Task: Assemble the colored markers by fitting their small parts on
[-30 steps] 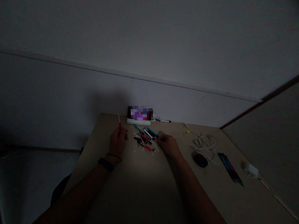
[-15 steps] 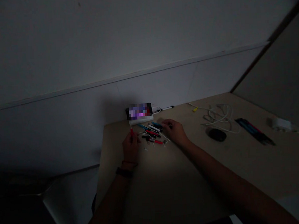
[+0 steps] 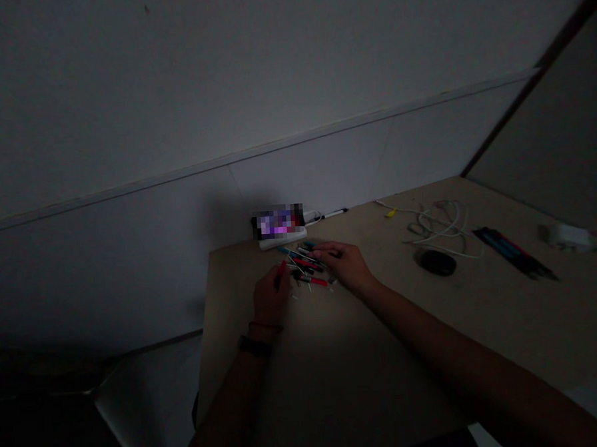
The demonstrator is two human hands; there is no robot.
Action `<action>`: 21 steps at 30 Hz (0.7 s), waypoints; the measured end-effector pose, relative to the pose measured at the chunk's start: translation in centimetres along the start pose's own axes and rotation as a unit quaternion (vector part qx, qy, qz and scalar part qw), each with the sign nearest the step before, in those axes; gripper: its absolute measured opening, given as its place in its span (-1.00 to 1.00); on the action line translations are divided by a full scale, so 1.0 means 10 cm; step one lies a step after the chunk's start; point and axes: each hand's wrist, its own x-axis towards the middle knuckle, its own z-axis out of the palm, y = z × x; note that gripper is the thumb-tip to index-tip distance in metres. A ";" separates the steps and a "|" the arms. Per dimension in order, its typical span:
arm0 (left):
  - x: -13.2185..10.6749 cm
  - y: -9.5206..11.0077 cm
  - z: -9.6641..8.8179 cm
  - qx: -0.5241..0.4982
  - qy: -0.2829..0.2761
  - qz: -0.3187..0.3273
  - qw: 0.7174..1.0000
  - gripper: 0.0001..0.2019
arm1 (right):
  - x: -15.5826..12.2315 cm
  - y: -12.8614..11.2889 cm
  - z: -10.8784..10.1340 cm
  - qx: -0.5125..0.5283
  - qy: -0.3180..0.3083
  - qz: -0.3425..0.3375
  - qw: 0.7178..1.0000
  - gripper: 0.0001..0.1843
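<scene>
The scene is very dark. My left hand [image 3: 270,297] is closed around a thin red pen part [image 3: 281,271], tilted toward a scatter of pen pieces [image 3: 308,266] in red, blue, black and white on the beige desk [image 3: 337,381]. My right hand [image 3: 345,264] rests on the right side of that scatter with its fingers curled over the pieces; what they grip, if anything, is hidden. A dark band sits on my left wrist.
A blurred dark box [image 3: 278,223] on a white base stands against the wall behind the pieces. To the right lie a white coiled cable [image 3: 436,229], a black mouse [image 3: 435,263], a bundle of pens [image 3: 515,253] and a white adapter [image 3: 567,236].
The camera view swung and settled. My left hand lowered the red part from upright to a tilt toward the pile. My right hand stayed on the pieces.
</scene>
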 end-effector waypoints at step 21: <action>-0.01 0.01 0.01 0.096 -0.048 0.034 0.994 -0.71 | -0.06 -0.11 0.04 0.102 -0.022 -0.026 0.994 -0.60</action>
